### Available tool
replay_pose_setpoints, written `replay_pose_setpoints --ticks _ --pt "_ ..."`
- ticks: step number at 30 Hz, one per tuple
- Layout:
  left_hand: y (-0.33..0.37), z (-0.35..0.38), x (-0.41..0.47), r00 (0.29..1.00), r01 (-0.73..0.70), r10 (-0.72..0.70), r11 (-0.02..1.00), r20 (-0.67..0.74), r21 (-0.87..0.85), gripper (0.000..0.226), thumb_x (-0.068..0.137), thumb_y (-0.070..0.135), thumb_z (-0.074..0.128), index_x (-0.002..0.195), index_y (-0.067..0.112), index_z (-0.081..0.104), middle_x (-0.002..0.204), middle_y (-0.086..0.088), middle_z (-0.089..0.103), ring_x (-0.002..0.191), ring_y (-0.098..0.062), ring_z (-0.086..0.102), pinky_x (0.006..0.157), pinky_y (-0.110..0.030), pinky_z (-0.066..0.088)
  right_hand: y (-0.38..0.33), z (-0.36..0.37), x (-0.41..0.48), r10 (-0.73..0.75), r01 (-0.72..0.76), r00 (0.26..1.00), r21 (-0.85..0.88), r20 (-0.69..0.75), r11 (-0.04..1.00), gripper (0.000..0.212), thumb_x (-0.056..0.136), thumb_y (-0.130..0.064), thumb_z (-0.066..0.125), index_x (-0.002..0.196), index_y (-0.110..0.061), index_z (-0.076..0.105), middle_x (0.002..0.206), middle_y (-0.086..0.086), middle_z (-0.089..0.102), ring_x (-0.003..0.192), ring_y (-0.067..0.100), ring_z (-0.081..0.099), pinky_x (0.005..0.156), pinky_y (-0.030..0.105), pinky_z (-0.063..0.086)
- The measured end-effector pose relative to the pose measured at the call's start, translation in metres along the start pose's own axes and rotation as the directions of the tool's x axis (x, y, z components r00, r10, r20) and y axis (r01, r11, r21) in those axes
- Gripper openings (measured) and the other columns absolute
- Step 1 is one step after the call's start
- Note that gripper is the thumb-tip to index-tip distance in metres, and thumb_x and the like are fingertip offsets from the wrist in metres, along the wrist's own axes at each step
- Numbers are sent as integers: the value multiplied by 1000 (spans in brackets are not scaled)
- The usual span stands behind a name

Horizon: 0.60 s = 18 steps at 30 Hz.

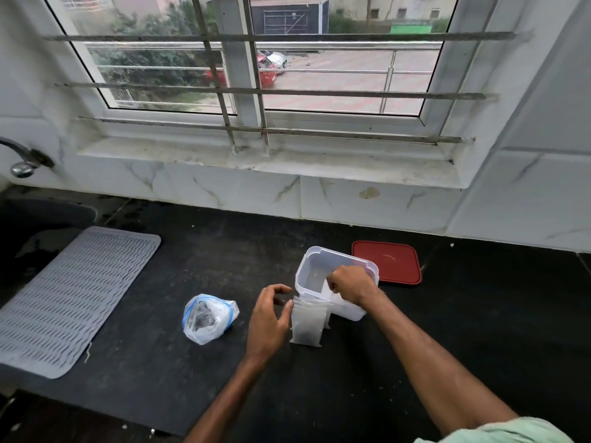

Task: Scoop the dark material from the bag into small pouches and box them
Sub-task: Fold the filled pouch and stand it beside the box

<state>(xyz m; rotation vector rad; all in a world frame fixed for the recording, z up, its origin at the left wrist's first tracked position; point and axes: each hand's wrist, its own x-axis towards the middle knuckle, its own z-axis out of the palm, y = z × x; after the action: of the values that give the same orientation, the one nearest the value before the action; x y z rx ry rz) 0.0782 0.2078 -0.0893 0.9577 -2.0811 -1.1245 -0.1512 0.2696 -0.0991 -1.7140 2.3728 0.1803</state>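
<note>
One clear plastic box stands open on the black tabletop right of the frame's centre, and its single red lid lies flat just beside it toward the upper right. Against the box's near wall stands a small stack of translucent pouches. They overlap, so their number cannot be counted exactly, and the front one holds a little dark material in its lower part. One knotted plastic bag with blue stripes sits apart to the left, with dark material showing through it. The right hand reaches over the box's near rim with its fingers curled down inside, and whether they hold anything cannot be told. The left hand hovers between bag and pouches, its fingers spread and loosely curved, gripping nothing, the thumb tip at the stack's upper left edge. One grey ribbed mat lies at the left of the frame.
</note>
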Motion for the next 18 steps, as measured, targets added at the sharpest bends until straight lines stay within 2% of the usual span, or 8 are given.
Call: replay_pose_setpoints --ticks 4,6,7,9,11,13,16,18 --pt "14 7 0 1000 25 -25 999 1 -20 17 89 16 67 100 26 61 98 12 67 86 -5 65 77 -35 57 2 -8 -15 -2 7 974 25 -225 1000 27 88 -4 55 101 -23 69 93 -2 73 85 23 70 60 26 45" --pt "26 10 2 998 66 -66 994 4 -88 12 91 16 66 98 26 63 91 10 70 84 -7 67 75 -37 59 0 -22 -28 15 18 905 74 -425 997 18 88 -5 64 94 -22 68 83 -2 71 73 20 68 52 24 42" --pt "34 10 3 997 73 -75 989 -6 -131 11 92 15 65 97 25 64 88 8 71 81 -8 68 74 -36 59 -3 -30 -35 23 50 868 133 -496 990 16 87 -5 68 92 -20 68 83 -2 71 73 18 66 51 26 46" --pt "54 10 5 998 49 -58 976 -35 -212 7 93 16 65 98 22 65 85 4 71 78 -11 68 69 -31 59 -12 -49 -55 36 148 808 261 -588 954 12 87 -5 71 93 -16 69 87 0 71 78 16 64 59 28 55" --pt "71 9 6 999 50 -49 966 10 -255 7 93 24 65 99 20 65 85 2 71 76 -13 67 61 -25 56 -24 -63 -79 61 234 772 373 -632 898 8 86 -8 73 92 -13 70 90 0 71 81 14 63 67 26 55" --pt "79 10 7 991 90 -59 958 117 -272 13 92 28 66 98 16 66 86 -2 71 75 -18 67 56 -27 56 -35 -70 -98 77 294 763 450 -642 843 5 86 -8 73 89 -11 71 89 1 72 82 12 63 73 24 53" --pt "84 14 4 980 111 -54 946 189 -304 12 91 21 68 93 9 69 84 -7 71 72 -17 66 56 -35 57 -38 -71 -114 101 303 791 530 -603 792 5 85 -5 73 89 -9 72 89 3 72 83 10 63 79 20 52" --pt "86 15 0 973 118 -39 931 227 -346 10 91 16 68 92 6 70 84 -10 71 71 -16 66 57 -36 58 -36 -69 -120 171 276 825 648 -538 710 7 87 -6 72 93 -8 74 91 0 72 84 6 63 81 17 53"
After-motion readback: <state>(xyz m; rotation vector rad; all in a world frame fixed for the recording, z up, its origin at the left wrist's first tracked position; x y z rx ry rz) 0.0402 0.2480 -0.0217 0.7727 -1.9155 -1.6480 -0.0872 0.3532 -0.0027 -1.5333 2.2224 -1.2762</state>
